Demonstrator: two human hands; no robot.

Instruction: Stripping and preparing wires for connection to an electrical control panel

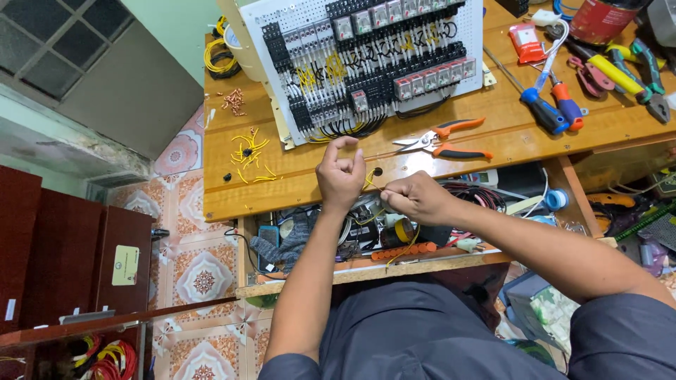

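right hand (417, 197): nearest the camera, fingers clenched on one end of a yellow wire (371, 181).
left hand (341, 171): just beside it, fingers pinching the other end.
wire: short, held between both hands over the desk (296, 184) edge, long axis running hand to hand.
panel (366, 60): beyond the left hand, propped tilted.
shelf (394, 267): under the desk, crammed with tape and cables.

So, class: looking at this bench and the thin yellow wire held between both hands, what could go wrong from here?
1. The yellow wire, pinched between left hand and right hand past the table edge, could drop into the cluttered shelf below.
2. The open cutters lie close; a reaching hand might get nicked.
3. Loose yellow offcuts could roll off.
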